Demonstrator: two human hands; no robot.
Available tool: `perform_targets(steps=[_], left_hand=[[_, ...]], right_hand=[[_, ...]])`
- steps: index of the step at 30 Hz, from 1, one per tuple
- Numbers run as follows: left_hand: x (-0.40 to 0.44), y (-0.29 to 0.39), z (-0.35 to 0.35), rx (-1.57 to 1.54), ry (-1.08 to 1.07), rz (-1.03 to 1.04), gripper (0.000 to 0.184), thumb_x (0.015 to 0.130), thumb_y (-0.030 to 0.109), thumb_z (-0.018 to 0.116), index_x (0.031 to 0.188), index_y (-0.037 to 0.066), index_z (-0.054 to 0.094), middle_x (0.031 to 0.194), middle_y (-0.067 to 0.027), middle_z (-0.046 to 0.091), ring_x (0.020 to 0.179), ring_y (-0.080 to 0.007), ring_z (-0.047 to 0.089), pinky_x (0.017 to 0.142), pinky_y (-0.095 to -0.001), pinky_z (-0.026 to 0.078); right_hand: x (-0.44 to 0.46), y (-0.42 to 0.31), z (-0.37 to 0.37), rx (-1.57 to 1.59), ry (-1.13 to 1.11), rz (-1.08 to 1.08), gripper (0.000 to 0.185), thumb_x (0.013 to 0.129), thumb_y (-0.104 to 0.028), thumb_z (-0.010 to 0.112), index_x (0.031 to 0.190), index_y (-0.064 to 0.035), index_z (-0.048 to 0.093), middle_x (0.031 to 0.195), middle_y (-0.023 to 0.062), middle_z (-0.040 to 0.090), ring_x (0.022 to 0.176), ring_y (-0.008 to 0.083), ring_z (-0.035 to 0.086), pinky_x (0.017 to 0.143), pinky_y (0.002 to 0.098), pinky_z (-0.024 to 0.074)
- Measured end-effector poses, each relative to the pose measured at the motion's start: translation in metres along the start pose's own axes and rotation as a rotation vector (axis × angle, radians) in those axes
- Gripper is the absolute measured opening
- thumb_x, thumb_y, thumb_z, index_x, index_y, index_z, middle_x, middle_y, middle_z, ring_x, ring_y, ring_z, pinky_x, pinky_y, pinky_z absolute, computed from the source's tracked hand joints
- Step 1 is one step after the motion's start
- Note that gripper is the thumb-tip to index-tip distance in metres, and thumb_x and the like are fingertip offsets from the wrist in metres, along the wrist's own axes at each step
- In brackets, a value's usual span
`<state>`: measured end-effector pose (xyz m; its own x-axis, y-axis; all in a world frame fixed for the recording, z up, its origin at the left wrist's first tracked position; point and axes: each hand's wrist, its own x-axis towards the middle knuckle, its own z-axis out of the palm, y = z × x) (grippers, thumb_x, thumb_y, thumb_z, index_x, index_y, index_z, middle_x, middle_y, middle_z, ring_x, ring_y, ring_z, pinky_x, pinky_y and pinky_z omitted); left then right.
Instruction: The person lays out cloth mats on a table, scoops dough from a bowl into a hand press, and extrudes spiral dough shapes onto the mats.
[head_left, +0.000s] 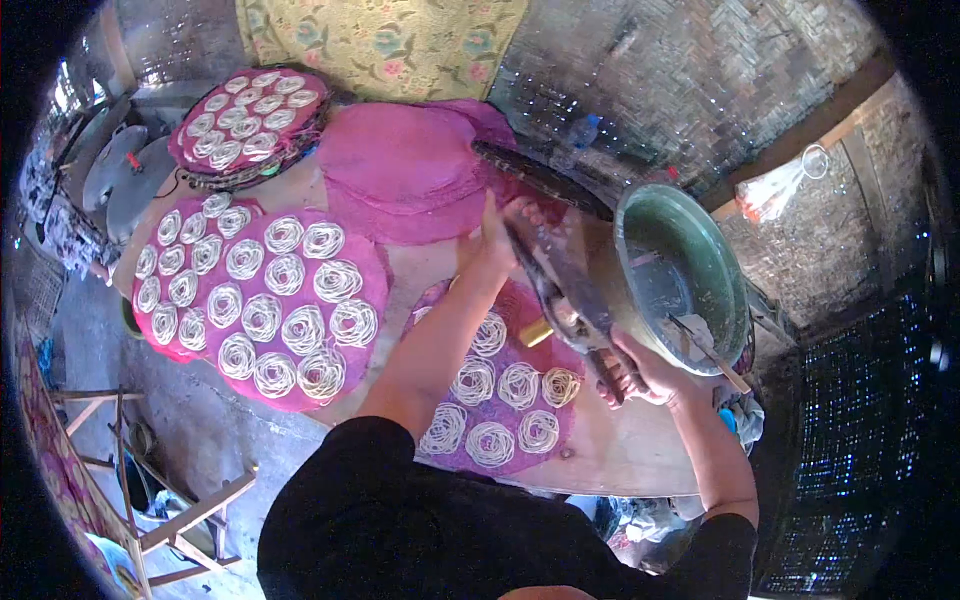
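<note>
Across the middle of the head view I hold a long dark tool (565,270), tilted, with a short brass-coloured cylinder (536,332) sticking out of its side. It looks like a wooden hand press. My left hand (505,235) grips its upper end. At the lower end, my right hand (650,372) has its fingers curled round it. Below the tool lies a pink cloth-like sheet (520,447) with several coiled nests of pale strands (490,443). Just beyond my left hand is a dark bar (540,178); whether it joins the tool I cannot tell.
A green basin (625,285) stands right, a stick (722,365) over its rim. On the left lies a larger pink sheet (275,345) of nests; behind it, a round loaded tray (250,120) and bare pink sheets (400,150). A wooden frame (200,510) stands lower left.
</note>
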<state>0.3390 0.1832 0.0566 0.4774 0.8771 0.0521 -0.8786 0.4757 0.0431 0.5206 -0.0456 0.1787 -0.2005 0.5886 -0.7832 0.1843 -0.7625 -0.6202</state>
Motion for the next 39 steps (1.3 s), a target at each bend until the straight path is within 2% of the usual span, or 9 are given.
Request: perform_targets(steps=[1,5,16,24,30,33,36,38,39], left_hand=[[-0.001,-0.005,-0.006,0.022,0.129,0.048,0.052,0.089,0.060,0.033,0.071,0.013,0.043,0.061,-0.0022,0.041,0.060,-0.0204,0.043,0.061,-0.0354,0.036],[0.006,-0.003,-0.031,-0.130,0.096,0.089,0.049,0.090,0.056,0.034,0.064,0.016,0.041,0.058,-0.0002,0.040,0.054,-0.0165,0.042,0.057,-0.0324,0.037],[-0.021,0.001,0.029,-0.073,0.020,0.061,0.054,0.090,0.062,0.028,0.059,0.020,0.038,0.051,0.0038,0.036,0.048,-0.0149,0.038,0.052,-0.0307,0.035],[-0.021,0.017,0.046,-0.013,-0.018,0.020,0.054,0.089,0.064,0.028,0.059,0.021,0.037,0.050,0.0055,0.035,0.047,-0.0130,0.038,0.052,-0.0294,0.035],[-0.019,-0.012,0.032,-0.084,0.115,0.017,0.053,0.091,0.061,0.027,0.059,0.020,0.036,0.048,0.0055,0.030,0.044,-0.0128,0.033,0.051,-0.0313,0.031],[0.003,-0.019,0.002,-0.131,-0.081,-0.014,0.059,0.086,0.069,0.026,0.056,0.020,0.037,0.047,0.0046,0.032,0.044,-0.0141,0.036,0.049,-0.0305,0.032],[0.007,-0.012,-0.005,-0.196,-0.210,-0.044,0.057,0.087,0.068,0.029,0.056,0.021,0.037,0.046,0.0051,0.033,0.043,-0.0124,0.037,0.050,-0.0286,0.033],[0.007,-0.010,-0.008,-0.310,-0.255,-0.041,0.055,0.088,0.064,0.032,0.056,0.021,0.038,0.046,0.0056,0.033,0.044,-0.0113,0.038,0.051,-0.0272,0.034],[0.002,-0.013,-0.003,-0.290,-0.259,0.024,0.045,0.093,0.050,0.038,0.060,0.020,0.039,0.048,0.0070,0.033,0.044,-0.0084,0.035,0.050,-0.0250,0.034]], right_hand=[[-0.001,0.000,0.006,0.011,0.030,0.021,0.071,0.083,-0.071,0.036,0.090,-0.0029,0.056,0.069,0.0107,0.058,0.056,0.0190,0.059,0.049,0.0314,0.0493],[0.007,-0.006,0.001,-0.245,0.189,0.024,0.071,0.085,-0.070,0.035,0.090,-0.0020,0.056,0.066,0.0090,0.058,0.054,0.0164,0.058,0.048,0.0292,0.0479],[-0.032,-0.022,0.018,-0.275,0.292,-0.018,0.069,0.083,-0.070,0.041,0.074,-0.0030,0.054,0.057,0.0059,0.054,0.044,0.0135,0.052,0.040,0.0271,0.0442],[-0.015,-0.008,0.029,-0.215,0.222,-0.165,0.063,0.086,-0.064,0.043,0.078,-0.0022,0.054,0.056,0.0067,0.054,0.043,0.0141,0.052,0.039,0.0272,0.0428],[-0.033,-0.006,0.021,-0.283,0.336,-0.078,0.059,0.087,-0.062,0.043,0.075,-0.0046,0.052,0.053,0.0039,0.049,0.041,0.0108,0.048,0.037,0.0263,0.0395],[-0.027,0.003,0.003,-0.369,0.384,-0.068,0.066,0.086,-0.066,0.038,0.089,-0.0025,0.055,0.061,0.0081,0.056,0.045,0.0141,0.054,0.042,0.0279,0.0468],[-0.007,0.028,-0.024,0.229,-0.122,-0.315,0.086,0.083,-0.073,0.027,0.123,0.0008,0.045,0.089,0.0207,0.064,0.061,0.0270,0.066,0.058,0.0372,0.0580],[0.036,0.049,-0.041,0.458,-0.349,-0.378,0.085,0.084,-0.071,0.028,0.125,0.0011,0.043,0.094,0.0227,0.062,0.062,0.0304,0.066,0.057,0.0393,0.0576],[0.054,0.053,-0.037,0.457,-0.351,-0.380,0.085,0.084,-0.071,0.028,0.125,0.0011,0.043,0.094,0.0227,0.062,0.062,0.0304,0.066,0.057,0.0393,0.0576]])
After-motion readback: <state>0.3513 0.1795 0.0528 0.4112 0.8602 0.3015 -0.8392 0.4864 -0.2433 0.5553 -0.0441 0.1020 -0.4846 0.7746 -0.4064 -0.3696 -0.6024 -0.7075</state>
